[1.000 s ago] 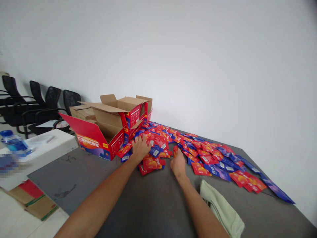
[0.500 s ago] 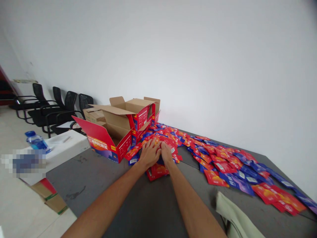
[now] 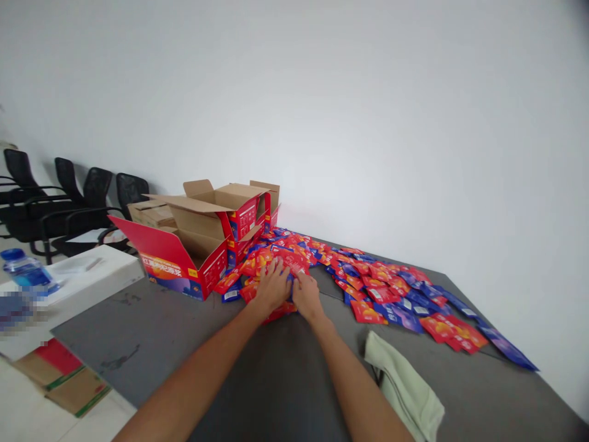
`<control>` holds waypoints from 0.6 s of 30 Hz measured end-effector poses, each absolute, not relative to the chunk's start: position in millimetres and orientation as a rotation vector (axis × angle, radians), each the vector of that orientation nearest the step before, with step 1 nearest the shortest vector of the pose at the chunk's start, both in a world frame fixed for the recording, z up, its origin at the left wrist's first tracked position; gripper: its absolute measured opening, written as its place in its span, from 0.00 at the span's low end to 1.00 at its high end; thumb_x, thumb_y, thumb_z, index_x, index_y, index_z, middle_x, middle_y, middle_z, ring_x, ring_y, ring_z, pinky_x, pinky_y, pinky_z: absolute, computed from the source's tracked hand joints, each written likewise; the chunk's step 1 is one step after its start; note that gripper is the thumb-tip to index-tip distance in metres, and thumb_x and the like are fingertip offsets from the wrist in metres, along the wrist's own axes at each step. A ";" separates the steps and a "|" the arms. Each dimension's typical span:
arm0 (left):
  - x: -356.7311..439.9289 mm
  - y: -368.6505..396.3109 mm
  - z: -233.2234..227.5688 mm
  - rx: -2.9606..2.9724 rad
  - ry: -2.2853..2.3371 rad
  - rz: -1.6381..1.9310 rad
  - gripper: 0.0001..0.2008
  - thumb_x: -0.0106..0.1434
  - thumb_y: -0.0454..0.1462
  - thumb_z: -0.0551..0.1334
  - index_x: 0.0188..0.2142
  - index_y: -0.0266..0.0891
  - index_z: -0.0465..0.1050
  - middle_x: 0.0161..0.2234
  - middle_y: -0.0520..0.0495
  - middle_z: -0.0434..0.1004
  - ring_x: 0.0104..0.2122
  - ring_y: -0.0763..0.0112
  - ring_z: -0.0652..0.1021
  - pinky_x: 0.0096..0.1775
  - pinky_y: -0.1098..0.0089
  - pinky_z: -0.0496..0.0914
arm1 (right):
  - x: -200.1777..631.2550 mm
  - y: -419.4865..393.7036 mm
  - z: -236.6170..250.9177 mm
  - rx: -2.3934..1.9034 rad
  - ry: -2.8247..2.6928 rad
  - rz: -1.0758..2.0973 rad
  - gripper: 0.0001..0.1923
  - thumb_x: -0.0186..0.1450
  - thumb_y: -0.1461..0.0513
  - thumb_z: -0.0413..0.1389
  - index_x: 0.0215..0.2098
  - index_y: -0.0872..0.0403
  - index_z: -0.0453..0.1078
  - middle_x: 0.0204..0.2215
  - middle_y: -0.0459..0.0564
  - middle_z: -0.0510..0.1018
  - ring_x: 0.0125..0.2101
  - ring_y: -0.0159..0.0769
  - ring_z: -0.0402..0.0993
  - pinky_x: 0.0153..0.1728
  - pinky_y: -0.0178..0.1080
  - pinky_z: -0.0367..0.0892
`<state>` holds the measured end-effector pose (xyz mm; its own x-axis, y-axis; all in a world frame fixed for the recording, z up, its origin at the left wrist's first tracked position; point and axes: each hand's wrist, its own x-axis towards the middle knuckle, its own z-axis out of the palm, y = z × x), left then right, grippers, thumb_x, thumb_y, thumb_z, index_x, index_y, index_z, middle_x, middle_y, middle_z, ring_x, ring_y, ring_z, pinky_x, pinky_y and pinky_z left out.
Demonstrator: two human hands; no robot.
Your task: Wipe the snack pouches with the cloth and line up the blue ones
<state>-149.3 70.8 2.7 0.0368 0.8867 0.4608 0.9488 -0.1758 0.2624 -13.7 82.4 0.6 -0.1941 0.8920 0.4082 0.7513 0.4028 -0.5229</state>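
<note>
My left hand (image 3: 275,286) rests on a heap of red and blue foil sachets (image 3: 297,261), its fingers spread over the top ones. Right beside it, my right hand (image 3: 307,296) has its fingers curled at the heap's near right edge, closed on sachets; how many is hidden. A few red sachets (image 3: 281,312) stick out beneath both hands. To the left of the heap stands an open red and blue carton (image 3: 177,270) with its flaps raised; its inner floor cannot be seen.
More open cartons (image 3: 246,215) stand behind the nearest one. Sachets (image 3: 386,285) spread along the grey table (image 3: 184,337) to the right. A pale green cloth (image 3: 405,383) lies near my right forearm. On a white box (image 3: 110,279) at left stands a water bottle (image 3: 28,270). Black chairs (image 3: 96,187) line the wall.
The view has swung right, so everything sits further left. My hands have come slightly apart, and the right hand's fingers have curled at the heap's edge.
</note>
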 end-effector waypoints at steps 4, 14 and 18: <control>-111.7 52.0 1.6 -2.242 -1.914 -0.824 0.20 0.65 0.39 0.57 0.56 0.45 0.70 0.64 0.39 0.63 0.66 0.51 0.56 0.63 0.45 0.49 | 31.6 47.5 -4.7 -1.531 -2.013 0.169 0.22 0.58 0.68 0.54 0.50 0.55 0.73 0.56 0.58 0.72 0.59 0.49 0.60 0.60 0.48 0.53; -10.3 16.5 -14.9 -2.533 -1.715 -0.804 0.21 0.65 0.40 0.56 0.57 0.43 0.69 0.65 0.40 0.62 0.66 0.52 0.57 0.62 0.48 0.52 | 135.8 -19.4 -1.6 -2.103 -2.016 -0.275 0.35 0.52 0.61 0.61 0.58 0.55 0.66 0.62 0.61 0.63 0.64 0.60 0.49 0.61 0.60 0.40; 30.4 13.1 -15.5 -2.622 -1.660 -0.722 0.23 0.68 0.42 0.52 0.61 0.43 0.64 0.66 0.42 0.60 0.66 0.54 0.56 0.62 0.51 0.53 | 173.8 -31.2 -8.1 -2.233 -1.994 -0.176 0.33 0.55 0.61 0.58 0.60 0.53 0.64 0.62 0.62 0.63 0.58 0.57 0.60 0.55 0.57 0.54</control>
<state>30.4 13.1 -15.5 0.3547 0.8673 0.3492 0.8468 -0.4563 0.2733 173.8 -31.2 -8.1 0.1134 0.9768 0.1814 0.9935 -0.1101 -0.0281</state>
